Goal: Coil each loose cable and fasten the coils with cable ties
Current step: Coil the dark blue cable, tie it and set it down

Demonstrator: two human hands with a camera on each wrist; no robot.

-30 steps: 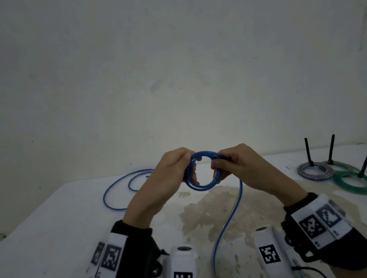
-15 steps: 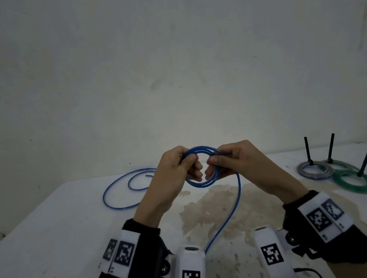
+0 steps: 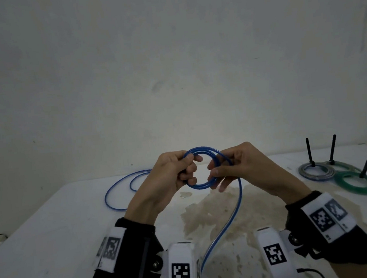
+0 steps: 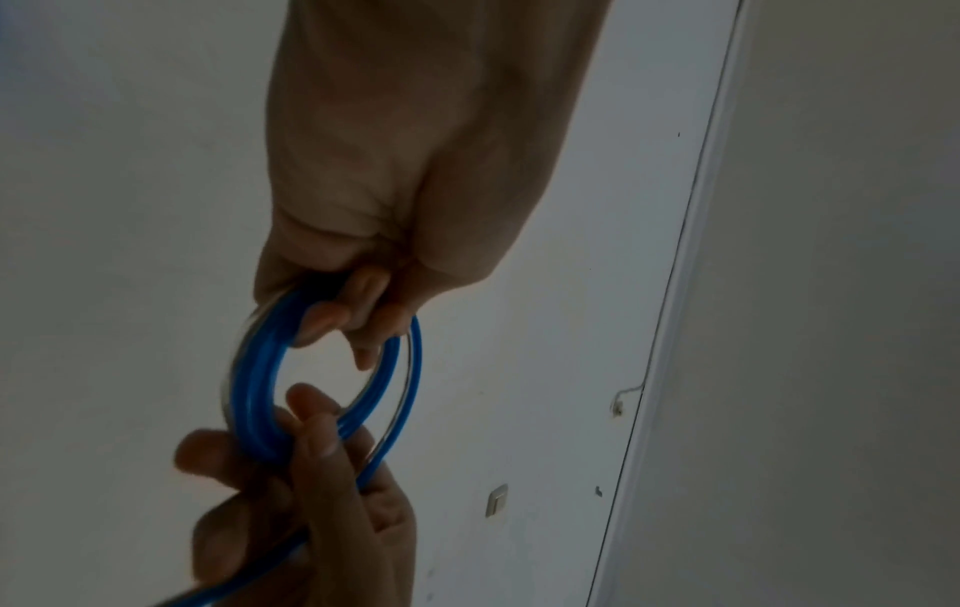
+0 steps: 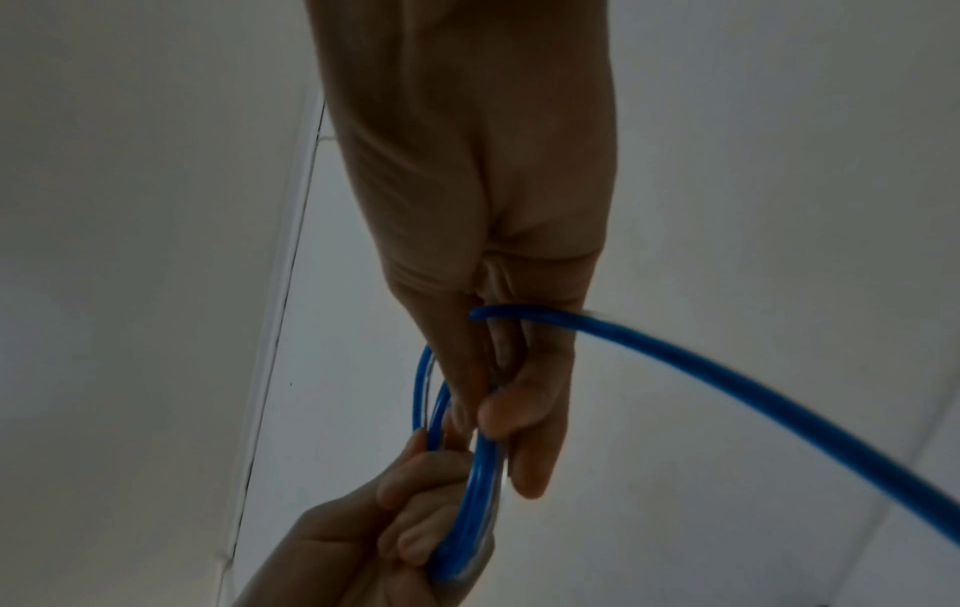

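Observation:
A blue cable coil [image 3: 201, 185] of a few small turns hangs in the air between my hands, above the white table [image 3: 53, 239]. My left hand [image 3: 187, 171] grips its left side with curled fingers. Opposite, my right hand [image 3: 216, 173] pinches the coil's other side. The cable's loose tail [image 3: 239, 202] drops from the right hand toward me, and more loose loops [image 3: 116, 193] lie on the table at the left. The left wrist view shows the coil [image 4: 254, 382] under my left fingers [image 4: 332, 324]. In the right wrist view the tail [image 5: 727, 382] crosses my right fingers [image 5: 519, 410].
At the right of the table stand three black pegs, with a grey coil [image 3: 316, 171] and green coils [image 3: 357, 184] around them. A brownish stain [image 3: 218, 213] marks the table's middle. A plain wall rises just behind the table.
Both hands rose slightly with the coil. The fingers shifted their hold round it, and the ring now looks wider, facing me more. The tail still hangs from the right side.

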